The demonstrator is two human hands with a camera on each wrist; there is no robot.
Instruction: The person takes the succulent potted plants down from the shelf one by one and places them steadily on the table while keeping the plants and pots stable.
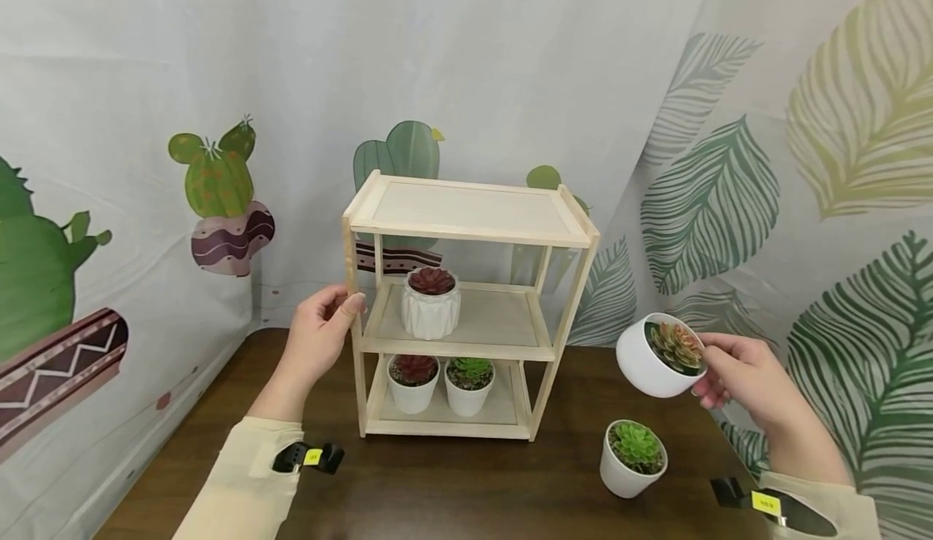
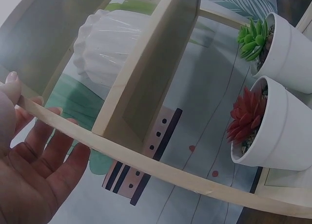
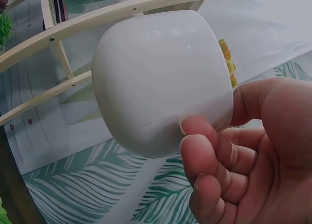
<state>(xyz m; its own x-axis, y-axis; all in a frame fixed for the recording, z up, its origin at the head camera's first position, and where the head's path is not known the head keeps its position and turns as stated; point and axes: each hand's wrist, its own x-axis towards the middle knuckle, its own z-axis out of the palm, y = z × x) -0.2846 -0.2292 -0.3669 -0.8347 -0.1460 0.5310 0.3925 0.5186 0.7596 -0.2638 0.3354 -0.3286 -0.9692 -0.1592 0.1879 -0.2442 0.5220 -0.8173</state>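
My right hand [image 1: 743,370] pinches the rim of a round white pot [image 1: 645,362] planted with an orange-green succulent [image 1: 675,346]. The pot is tilted and held in the air, right of a three-tier wooden shelf [image 1: 459,354]. In the right wrist view the fingers press on the smooth wall of the white pot [image 3: 161,83]. My left hand [image 1: 317,329] grips the shelf's left front post [image 2: 161,173], thumb on one side and fingers behind. On the middle tier stands a ribbed white pot [image 1: 432,313] with a dark red succulent.
On the bottom tier sit a red succulent pot [image 1: 413,386] and a green succulent pot [image 1: 469,390], side by side. Another green succulent in a white pot [image 1: 631,459] stands on the brown table [image 1: 437,491], below my right hand. A printed curtain [image 1: 510,62] hangs close behind.
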